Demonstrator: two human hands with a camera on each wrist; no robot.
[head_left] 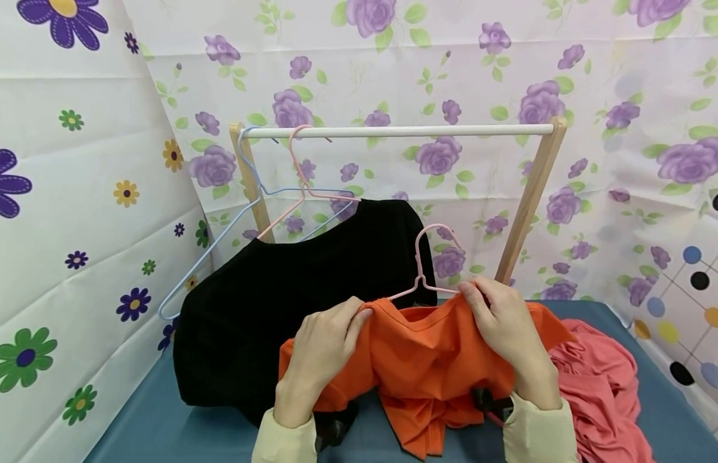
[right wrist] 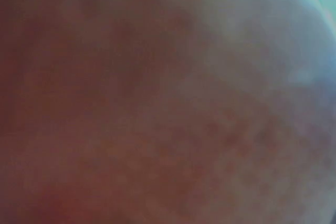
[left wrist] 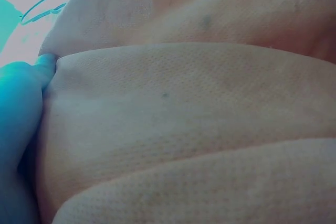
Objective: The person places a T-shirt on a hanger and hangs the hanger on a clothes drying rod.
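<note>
An orange shirt is held up by both hands in the head view, its neckline between them. My left hand pinches the shoulder on the left, thumb in front. The right hand pinches the opposite shoulder the same way. A pink hanger rises out of the neckline, its hook upright and its arms mostly hidden inside the shirt. In the left wrist view, cloth fills most of the picture and a fingertip presses its edge. Blurred cloth covers nearly all of the right wrist view.
A white rail on wooden posts stands behind. From its left end hang a blue hanger and another pink hanger carrying a black shirt. Crumpled coral-pink cloth lies on the blue table at the right.
</note>
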